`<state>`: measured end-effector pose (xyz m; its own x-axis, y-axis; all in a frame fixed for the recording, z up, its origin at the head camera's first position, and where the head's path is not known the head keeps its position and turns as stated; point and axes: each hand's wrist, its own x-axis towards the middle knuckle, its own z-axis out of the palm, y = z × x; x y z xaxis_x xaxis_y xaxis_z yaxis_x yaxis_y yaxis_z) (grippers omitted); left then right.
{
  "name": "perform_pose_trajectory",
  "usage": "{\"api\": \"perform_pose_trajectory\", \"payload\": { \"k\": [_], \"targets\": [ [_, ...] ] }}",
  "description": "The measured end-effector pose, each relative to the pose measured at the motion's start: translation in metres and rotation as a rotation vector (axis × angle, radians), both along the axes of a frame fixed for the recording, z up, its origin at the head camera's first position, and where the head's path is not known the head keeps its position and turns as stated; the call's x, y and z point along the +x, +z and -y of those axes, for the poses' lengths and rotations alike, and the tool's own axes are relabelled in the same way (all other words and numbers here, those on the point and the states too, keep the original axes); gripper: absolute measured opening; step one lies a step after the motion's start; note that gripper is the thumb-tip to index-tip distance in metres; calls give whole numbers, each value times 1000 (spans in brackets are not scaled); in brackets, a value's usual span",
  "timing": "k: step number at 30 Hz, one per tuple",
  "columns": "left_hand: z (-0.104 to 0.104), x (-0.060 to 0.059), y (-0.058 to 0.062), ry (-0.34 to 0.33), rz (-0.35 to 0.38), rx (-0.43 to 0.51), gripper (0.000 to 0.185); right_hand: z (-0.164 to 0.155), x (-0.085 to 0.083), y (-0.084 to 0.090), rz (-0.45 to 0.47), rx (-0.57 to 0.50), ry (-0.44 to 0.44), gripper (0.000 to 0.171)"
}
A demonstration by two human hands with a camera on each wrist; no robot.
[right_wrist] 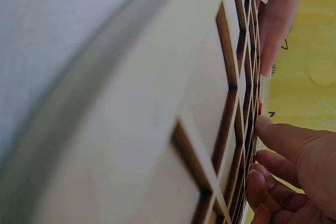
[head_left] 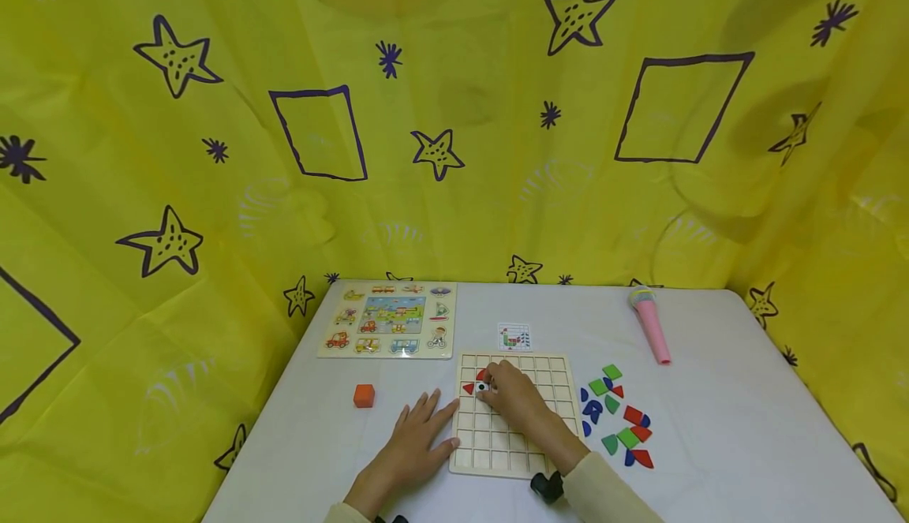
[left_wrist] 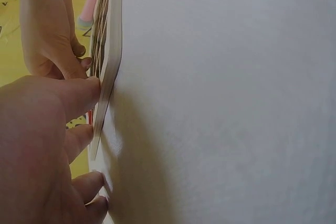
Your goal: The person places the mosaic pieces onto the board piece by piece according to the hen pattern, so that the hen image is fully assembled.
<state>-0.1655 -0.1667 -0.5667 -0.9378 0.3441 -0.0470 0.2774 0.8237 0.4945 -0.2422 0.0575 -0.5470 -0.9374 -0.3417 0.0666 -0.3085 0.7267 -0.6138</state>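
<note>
- head view: a person's right hand [head_left: 513, 397] rests on the upper left cells of a wooden grid board [head_left: 547, 373] on the white table [head_left: 746, 397], fingertips curled down over a small black-and-white piece [head_left: 482, 386]; red pieces [head_left: 468, 388] lie in the cells just beside it. whether the grip truly pinches the piece cannot be told from here.
- the left hand [head_left: 415, 448] lies flat on the table, fingers straight, touching the board's left edge and holding nothing. loose red, green and blue shapes [head_left: 615, 420] sit just right of the board, a pattern card [head_left: 514, 337] beyond it, a vehicle puzzle [head_left: 389, 320], an orange cube [head_left: 364, 395] and a pink toy microphone [head_left: 651, 324] farther off.
- left wrist view: the left hand [left_wrist: 47, 145] has its straight fingers [left_wrist: 86, 90] against the board's rim [left_wrist: 111, 51]; the other hand works above the cells.
- right wrist view: the right hand's fingertips [right_wrist: 265, 124] bend onto the grid bars [right_wrist: 231, 77], a sliver of red [right_wrist: 259, 109] showing under them; the piece itself is hidden.
- judgement: the placing goes best with the left hand bracing the edge so the board cannot slide, and the piece lowered square into one cell, clear of the red neighbours.
</note>
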Motion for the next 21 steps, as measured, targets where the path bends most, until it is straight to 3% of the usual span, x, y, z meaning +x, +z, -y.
{"api": "perform_pose_trajectory", "payload": {
  "k": [10,21],
  "targets": [
    [-2,-1,0,21,33,-10,63,-21,1,10,36,17,-76,24],
    [-2,3,6,6,15,25,62,-109,-16,23,9,109,-199,34]
  ]
}}
